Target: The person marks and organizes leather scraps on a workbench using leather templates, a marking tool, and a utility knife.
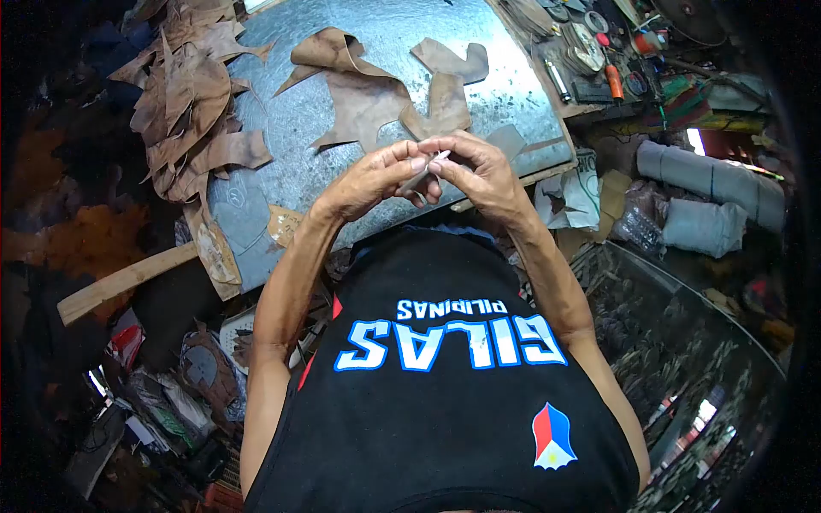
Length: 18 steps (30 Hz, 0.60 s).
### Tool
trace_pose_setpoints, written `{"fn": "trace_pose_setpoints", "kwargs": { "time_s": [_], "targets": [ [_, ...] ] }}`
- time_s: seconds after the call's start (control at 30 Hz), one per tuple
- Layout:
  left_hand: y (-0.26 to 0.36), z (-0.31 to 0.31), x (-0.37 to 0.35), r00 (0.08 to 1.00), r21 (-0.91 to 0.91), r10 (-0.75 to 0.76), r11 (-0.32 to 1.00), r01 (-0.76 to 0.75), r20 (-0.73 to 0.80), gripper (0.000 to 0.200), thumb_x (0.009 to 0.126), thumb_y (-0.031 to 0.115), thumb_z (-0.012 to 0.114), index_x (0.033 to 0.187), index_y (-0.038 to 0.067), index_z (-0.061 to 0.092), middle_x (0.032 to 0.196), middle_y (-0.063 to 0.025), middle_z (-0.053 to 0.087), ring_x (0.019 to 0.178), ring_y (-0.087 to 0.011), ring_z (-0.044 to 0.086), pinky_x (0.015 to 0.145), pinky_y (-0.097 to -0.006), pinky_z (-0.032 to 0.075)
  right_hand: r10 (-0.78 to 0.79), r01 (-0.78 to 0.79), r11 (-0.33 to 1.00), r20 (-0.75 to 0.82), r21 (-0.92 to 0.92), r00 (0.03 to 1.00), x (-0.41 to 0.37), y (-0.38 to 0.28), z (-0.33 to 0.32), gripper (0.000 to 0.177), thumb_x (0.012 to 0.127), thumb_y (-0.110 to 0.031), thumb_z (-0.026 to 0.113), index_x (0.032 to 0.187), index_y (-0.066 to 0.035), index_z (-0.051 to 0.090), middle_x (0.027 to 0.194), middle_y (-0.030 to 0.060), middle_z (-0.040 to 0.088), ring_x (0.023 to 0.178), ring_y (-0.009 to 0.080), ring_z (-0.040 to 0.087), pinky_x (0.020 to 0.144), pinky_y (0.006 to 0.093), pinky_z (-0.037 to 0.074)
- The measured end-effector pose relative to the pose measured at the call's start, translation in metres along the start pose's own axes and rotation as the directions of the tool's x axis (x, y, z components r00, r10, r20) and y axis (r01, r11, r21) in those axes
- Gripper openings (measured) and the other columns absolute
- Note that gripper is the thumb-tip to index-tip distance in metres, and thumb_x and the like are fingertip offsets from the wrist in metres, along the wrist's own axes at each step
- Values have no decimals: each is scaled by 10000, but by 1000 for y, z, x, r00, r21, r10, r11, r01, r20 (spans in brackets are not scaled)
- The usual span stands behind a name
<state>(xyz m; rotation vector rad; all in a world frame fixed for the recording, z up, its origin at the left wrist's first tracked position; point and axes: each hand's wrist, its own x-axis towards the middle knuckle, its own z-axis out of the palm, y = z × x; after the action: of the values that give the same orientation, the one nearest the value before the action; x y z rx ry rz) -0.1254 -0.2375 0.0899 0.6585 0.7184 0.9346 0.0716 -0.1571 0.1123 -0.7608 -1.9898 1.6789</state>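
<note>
Right, just beyond the black sleeveless jersey [410, 436] with its white-and-blue lettering, I am bringing both hands close together in front of my body. My left hand [368, 181] is pinching a small, pale grey, thin-looking piece [416, 180] between thumb and curled fingers, and my right hand [481, 174] is closing in at its whitish upper end, thumb and fingers narrowly bent around it. My fingers are hiding much of its outline, so I cannot tell its full shape or exact material.

The piece is lying slantwise in my grasp, above the near edge of the grey metal-topped table [282, 90]. By its size it is probably weighing very little; it is looking fairly flat, perhaps firm but a bit flexible. I am judging that a light fingertip pinch on both faces, near opposite ends, is suiting it better than a full fist, since something this small could be slipping or twisting between my thumbs.

Farther out, a big curled brown leathery sheet [363, 96] is resting on the tabletop, its rim folding over softly. To its left, a heap of brown scraps [192, 94] is overhanging the side.
</note>
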Motion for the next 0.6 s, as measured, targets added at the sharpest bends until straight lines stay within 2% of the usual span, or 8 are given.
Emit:
{"fn": "trace_pose_setpoints", "kwargs": {
  "time_s": [0.03, 0.1, 0.13, 0.17, 0.2, 0.3, 0.47, 0.6],
  "targets": [
    [0, 1, -1, 1000, 0, 0, 1000, 0, -1, 259, 997, 317, 529, 1082, 73, 536, 923, -68, 657, 859, -146, 648, 740, -268, 518, -179, 179, 954, 20, -239, 984, -1, 4, 2, 304, 931, -147, 625, 1204, -13, 623, 915, 71, 651, 853, 107, 598, 713, 246, 495],
    [-1, -1, -2, 998, 95, -6, 995, 0, 63, 289, 1016, 343, 488, 1080, 65, 535, 842, -18, 607, 779, -102, 597, 685, -231, 485, -195, 190, 957, 1, -219, 981, -8, 4, 13, 336, 912, -132, 645, 1236, -46, 614, 906, 73, 641, 841, 118, 589, 706, 262, 492],
    [-6, -3, -2, 1000, 132, -8, 991, 5, 27, 253, 1028, 298, 467, 1119, 65, 507, 763, 11, 504, 658, -85, 491, 600, -226, 431, -114, 103, 987, -81, -126, 990, -11, 0, 19, 345, 910, -126, 651, 1240, -32, 608, 906, 62, 637, 814, 112, 581, 692, 254, 487],
    [-9, -1, -4, 1000, 132, -7, 991, 4, 28, 253, 1028, 298, 467, 1119, 65, 507, 763, 11, 504, 658, -85, 491, 600, -226, 431, -25, 21, 999, -153, -26, 988, -14, -1, 23, 355, 908, -120, 656, 1243, -19, 603, 906, 51, 634, 786, 106, 574, 679, 247, 481],
    [-11, 1, -6, 1000, 97, 7, 995, -5, -20, 262, 1027, 320, 468, 1095, 72, 516, 750, 28, 478, 639, -68, 449, 583, -215, 402, 120, -93, 980, -155, 176, 981, -16, -2, 25, 348, 910, -114, 658, 1229, 15, 601, 898, 27, 625, 764, 82, 566, 660, 219, 472],
    [-14, 9, -11, 996, 13, 14, 1000, -13, -84, 263, 1030, 342, 453, 1071, 90, 515, 721, 54, 412, 599, -47, 362, 550, -205, 350, 162, -109, 956, -183, 271, 970, -19, -2, 32, 326, 917, -111, 652, 1204, 38, 606, 871, 6, 616, 744, 60, 559, 646, 197, 464],
    [-23, 10, -13, 988, -31, 29, 999, -34, -150, 264, 1036, 341, 424, 1077, 94, 508, 703, 54, 387, 584, -54, 335, 545, -219, 328, 174, -108, 955, -227, 278, 958, -17, 0, 45, 231, 917, -111, 647, 1098, 33, 656, 847, 12, 639, 732, 57, 567, 638, 196, 462],
    [-24, 15, -13, 975, -7, 48, 999, -51, -216, 271, 1036, 356, 423, 1065, 103, 515, 697, 55, 369, 588, -63, 310, 548, -230, 303, 142, -96, 980, -270, 176, 952, -13, 4, 43, 194, 914, -124, 649, 1031, 29, 676, 822, 12, 655, 710, 57, 572, 632, 201, 468]
  ]
}}
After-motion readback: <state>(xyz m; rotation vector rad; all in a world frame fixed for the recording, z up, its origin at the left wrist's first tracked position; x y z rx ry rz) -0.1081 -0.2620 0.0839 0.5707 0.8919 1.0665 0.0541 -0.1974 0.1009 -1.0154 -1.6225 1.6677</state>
